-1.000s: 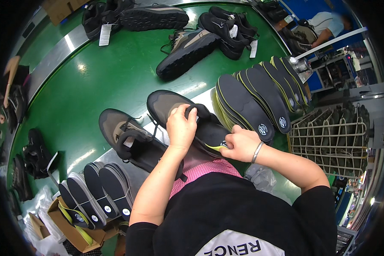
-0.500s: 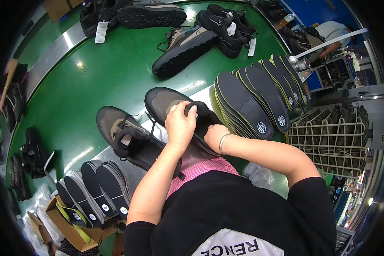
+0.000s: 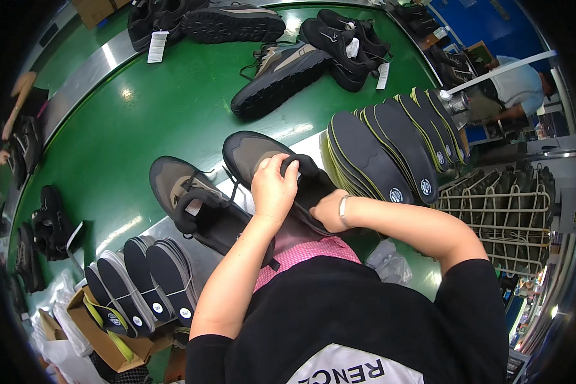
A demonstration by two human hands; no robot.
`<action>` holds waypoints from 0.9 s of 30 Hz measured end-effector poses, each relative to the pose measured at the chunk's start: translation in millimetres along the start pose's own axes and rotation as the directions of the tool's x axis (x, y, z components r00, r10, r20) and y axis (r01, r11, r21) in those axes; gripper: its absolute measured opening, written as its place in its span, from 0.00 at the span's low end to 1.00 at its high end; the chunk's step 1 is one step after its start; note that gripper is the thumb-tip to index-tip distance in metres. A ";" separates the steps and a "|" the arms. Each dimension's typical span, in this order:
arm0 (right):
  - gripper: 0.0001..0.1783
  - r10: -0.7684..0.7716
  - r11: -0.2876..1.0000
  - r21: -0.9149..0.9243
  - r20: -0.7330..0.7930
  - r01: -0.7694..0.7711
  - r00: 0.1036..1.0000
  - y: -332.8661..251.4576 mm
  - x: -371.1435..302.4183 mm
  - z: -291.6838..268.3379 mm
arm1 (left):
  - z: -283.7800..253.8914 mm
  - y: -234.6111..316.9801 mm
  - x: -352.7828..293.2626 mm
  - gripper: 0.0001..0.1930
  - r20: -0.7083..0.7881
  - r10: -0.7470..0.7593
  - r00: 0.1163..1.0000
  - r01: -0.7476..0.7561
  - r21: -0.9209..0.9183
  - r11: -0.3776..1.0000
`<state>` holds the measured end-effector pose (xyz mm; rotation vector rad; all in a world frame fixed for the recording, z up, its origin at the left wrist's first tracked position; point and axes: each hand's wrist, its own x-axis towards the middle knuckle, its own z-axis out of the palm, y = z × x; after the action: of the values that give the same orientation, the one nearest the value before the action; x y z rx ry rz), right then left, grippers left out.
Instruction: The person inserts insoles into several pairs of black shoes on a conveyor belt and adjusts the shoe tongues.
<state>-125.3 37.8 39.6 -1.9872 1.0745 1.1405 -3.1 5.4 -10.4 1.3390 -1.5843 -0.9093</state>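
Note:
A grey-brown and black shoe lies in front of me, its toe pointing away. My left hand is closed on the padded tongue of this shoe and pulls it up. On the shoe's right side, my right hand is closed at the collar, with some fingertips hidden inside the opening. The matching shoe sits just to the left, its laces loose and a pale label on its tongue; neither hand touches it.
Stacked black insoles with lime edges stand at the right, beside a wire rack. Tied grey-edged insoles and a cardboard box are at lower left. More shoes lie across the green table. Another person works at far right.
My right hand has drawn back slightly along the collar, so more of its fingers show. My left hand keeps its hold on the tongue. The person at far right has shifted.

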 end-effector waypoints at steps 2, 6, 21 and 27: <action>0.21 -0.125 0.977 0.175 0.003 0.123 0.992 10.4 -20.5 7.4 | 0.1 -0.1 -1.5 0.11 0.010 -0.033 0.999 0.033 -0.001 0.999; 0.26 -0.160 0.984 -0.053 0.131 0.168 0.978 5.6 -14.2 17.5 | -1.8 10.2 1.0 0.12 0.064 -0.050 0.997 0.050 -0.002 0.999; 0.14 -0.260 0.926 0.165 -0.371 0.339 0.892 -63.2 15.1 -11.7 | -79.5 6.7 -43.8 0.46 0.031 -0.392 0.919 0.284 0.637 0.717; 0.18 -0.412 0.590 -0.105 -0.892 0.800 0.187 -3.6 6.0 -72.5 | -121.4 -35.7 -4.3 0.32 -0.129 -0.238 0.963 0.260 0.685 0.681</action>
<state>-91.4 -20.4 67.3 -2.2652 0.5945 -0.6480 122.8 3.0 2.0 2.1328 -1.8355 -0.4174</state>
